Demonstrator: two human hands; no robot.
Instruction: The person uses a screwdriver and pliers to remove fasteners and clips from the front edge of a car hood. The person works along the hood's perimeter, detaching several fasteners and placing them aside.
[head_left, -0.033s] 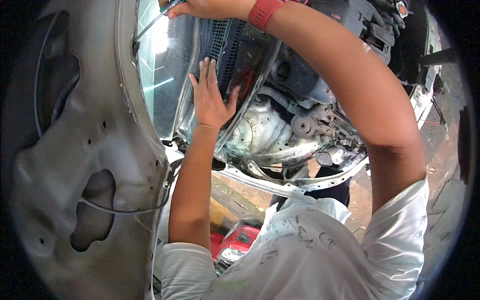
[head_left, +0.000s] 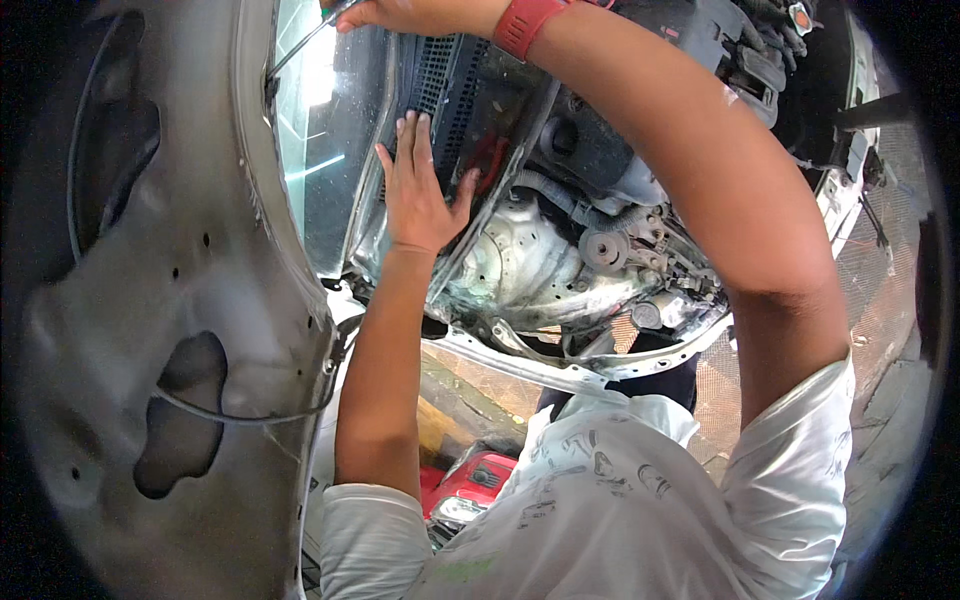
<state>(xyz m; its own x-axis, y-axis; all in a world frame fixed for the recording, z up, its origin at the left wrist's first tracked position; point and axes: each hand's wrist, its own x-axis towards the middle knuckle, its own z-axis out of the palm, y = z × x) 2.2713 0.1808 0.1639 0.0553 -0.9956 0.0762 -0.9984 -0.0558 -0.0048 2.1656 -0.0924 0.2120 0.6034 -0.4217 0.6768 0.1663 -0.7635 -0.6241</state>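
Note:
My left hand (head_left: 418,205) lies flat with its fingers spread, on the edge of the black cowl grille (head_left: 436,75) at the foot of the windshield (head_left: 345,190). At the top edge, my right hand (head_left: 385,14), partly cut off, is closed round a screwdriver (head_left: 302,45). Its thin metal shaft slants down to the left, and its tip meets the edge of the raised hood (head_left: 215,290). Most of the handle is hidden by the fingers and the frame edge. A red band circles my right wrist.
The open engine bay holds a dark engine cover (head_left: 610,150), a pale strut tower (head_left: 510,250) and a round mount (head_left: 605,250). A red cable (head_left: 490,165) runs beside my left thumb. A cable (head_left: 240,420) hangs from the hood. Below the fender is a red machine (head_left: 480,480).
The view has shifted very slightly. My right hand with the screwdriver and my left hand hold nearly the same places.

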